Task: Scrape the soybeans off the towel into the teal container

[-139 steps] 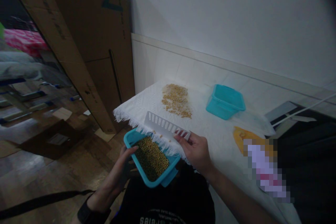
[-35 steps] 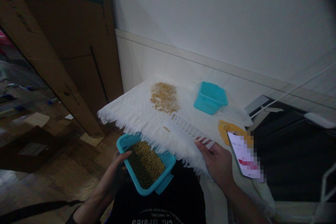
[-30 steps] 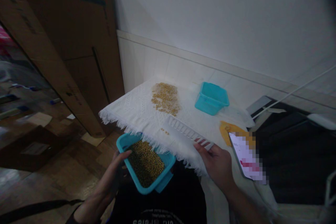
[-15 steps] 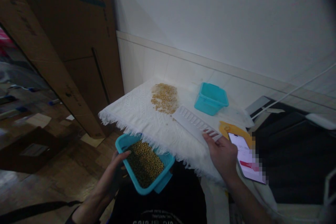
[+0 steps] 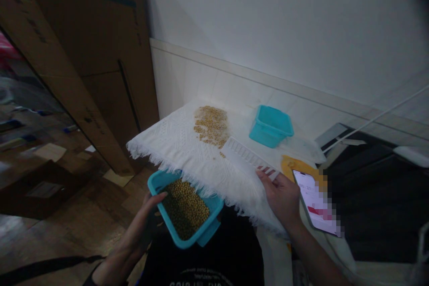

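Observation:
My left hand [image 5: 150, 210] grips the left rim of a turquoise plastic basket [image 5: 182, 243], thumb over the edge. Inside lie many yellow soybeans [image 5: 191, 201], with a darker, shadowed area at the left. The basket sits just under the fringed edge of a white cloth [image 5: 177, 138]. With my right hand [image 5: 281, 192] I hold a white slotted plastic strip [image 5: 246, 156] by its near end. Its far end rests near a patch of loose soybeans [image 5: 211, 125] on the cloth. A few beans lie right beside that end.
A second turquoise basket [image 5: 271, 127] stands at the back of the table. A phone [image 5: 315, 205] and a yellow item [image 5: 291, 165] lie right of my right hand. A tall cardboard box [image 5: 110, 76] stands at the left; a white wall [image 5: 268, 31] rises behind.
The slotted strip has tilted and shifted slightly, and my right hand has moved a little left. A few more beans show beside its far end. My left hand and basket stay still.

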The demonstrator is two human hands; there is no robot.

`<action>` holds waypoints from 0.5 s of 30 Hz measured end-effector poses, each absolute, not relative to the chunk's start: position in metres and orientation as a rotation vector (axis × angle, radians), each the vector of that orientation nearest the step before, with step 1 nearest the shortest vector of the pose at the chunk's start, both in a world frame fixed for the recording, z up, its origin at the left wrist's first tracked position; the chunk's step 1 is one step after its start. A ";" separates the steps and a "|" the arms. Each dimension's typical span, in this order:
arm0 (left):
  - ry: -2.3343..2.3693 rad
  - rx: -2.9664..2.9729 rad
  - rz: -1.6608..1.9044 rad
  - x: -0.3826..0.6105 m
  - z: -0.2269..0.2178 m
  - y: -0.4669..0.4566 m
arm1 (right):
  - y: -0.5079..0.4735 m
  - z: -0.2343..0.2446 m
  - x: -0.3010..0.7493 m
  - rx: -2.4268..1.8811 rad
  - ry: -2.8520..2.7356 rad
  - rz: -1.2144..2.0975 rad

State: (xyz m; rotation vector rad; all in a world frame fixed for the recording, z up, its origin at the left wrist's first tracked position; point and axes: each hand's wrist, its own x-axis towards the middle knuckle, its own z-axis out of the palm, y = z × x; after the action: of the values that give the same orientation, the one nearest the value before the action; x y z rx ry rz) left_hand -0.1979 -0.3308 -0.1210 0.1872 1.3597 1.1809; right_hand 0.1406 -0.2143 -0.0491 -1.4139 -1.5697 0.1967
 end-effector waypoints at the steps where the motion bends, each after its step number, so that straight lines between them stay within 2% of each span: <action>1: 1.369 0.175 1.184 -0.198 -0.122 -0.330 | -0.214 -0.049 0.139 -1.405 -1.568 0.212; 15: 1.356 0.150 1.211 -0.196 -0.127 -0.329 | -0.234 -0.044 0.138 -1.473 -1.541 0.232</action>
State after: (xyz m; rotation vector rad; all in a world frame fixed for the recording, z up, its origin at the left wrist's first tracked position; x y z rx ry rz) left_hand -0.1962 -0.3292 -0.1266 0.1497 1.3558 1.2114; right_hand 0.1383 -0.2336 -0.0440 -1.4730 -1.5409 0.2316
